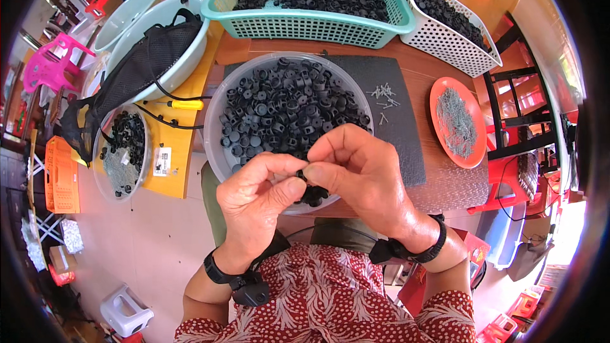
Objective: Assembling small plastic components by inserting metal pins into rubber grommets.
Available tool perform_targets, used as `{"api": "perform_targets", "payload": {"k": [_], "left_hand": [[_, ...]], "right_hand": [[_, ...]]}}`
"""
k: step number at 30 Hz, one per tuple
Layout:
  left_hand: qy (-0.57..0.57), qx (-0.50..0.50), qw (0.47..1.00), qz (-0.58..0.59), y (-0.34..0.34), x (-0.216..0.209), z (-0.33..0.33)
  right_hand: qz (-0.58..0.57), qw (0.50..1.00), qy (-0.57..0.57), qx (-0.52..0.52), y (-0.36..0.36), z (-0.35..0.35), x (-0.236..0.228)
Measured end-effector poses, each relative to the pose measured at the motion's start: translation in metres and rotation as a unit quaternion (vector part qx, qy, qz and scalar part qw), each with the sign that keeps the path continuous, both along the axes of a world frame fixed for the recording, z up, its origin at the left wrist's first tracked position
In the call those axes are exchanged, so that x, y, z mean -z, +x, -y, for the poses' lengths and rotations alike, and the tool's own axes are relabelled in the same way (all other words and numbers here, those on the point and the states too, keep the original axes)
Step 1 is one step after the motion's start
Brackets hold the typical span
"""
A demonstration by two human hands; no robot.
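Observation:
My left hand (257, 194) and my right hand (363, 174) meet over the near edge of a round translucent tub (215, 143). Between their fingertips they pinch a small black plastic part (303, 176), mostly hidden by the thumbs and fingers. Many loose black plastic parts (286, 105), shaped like short rings and caps, fill the tub. It stands on a dark grey mat (403, 133), where several small metal screws (383, 94) lie to the right.
An orange plate (438, 92) of screws sits at the right. Behind the tub stand a green basket (305, 24) and a white basket (451, 51) of black parts. Leftward are a yellow-handled screwdriver (186, 105), a pale basin (197, 51) and another round tub (149, 159).

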State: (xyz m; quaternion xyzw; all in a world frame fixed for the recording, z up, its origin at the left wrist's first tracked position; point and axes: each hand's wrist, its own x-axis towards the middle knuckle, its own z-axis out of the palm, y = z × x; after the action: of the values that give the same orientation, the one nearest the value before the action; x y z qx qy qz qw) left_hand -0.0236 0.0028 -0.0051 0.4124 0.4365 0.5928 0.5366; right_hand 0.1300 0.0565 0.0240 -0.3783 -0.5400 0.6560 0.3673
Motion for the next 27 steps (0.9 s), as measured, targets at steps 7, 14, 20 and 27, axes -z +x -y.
{"api": "perform_targets", "payload": {"k": [7, 14, 20, 27], "left_hand": [[-0.014, -0.021, 1.0, 0.018, -0.005, 0.006, -0.004], [-0.022, -0.029, 0.996, 0.076, -0.013, 0.01, -0.005], [-0.027, -0.05, 0.997, 0.044, -0.01, 0.009, -0.004], [-0.035, -0.028, 0.998, 0.048, -0.012, 0.008, -0.002]], "right_hand": [[0.048, 0.998, 0.046, 0.003, 0.003, 0.0, 0.004], [0.243, 0.854, 0.45, -0.096, 0.023, 0.008, 0.008], [0.285, 0.802, 0.513, -0.111, 0.025, 0.016, 0.026], [0.251, 0.818, 0.511, -0.076, 0.022, 0.015, 0.033]]}}
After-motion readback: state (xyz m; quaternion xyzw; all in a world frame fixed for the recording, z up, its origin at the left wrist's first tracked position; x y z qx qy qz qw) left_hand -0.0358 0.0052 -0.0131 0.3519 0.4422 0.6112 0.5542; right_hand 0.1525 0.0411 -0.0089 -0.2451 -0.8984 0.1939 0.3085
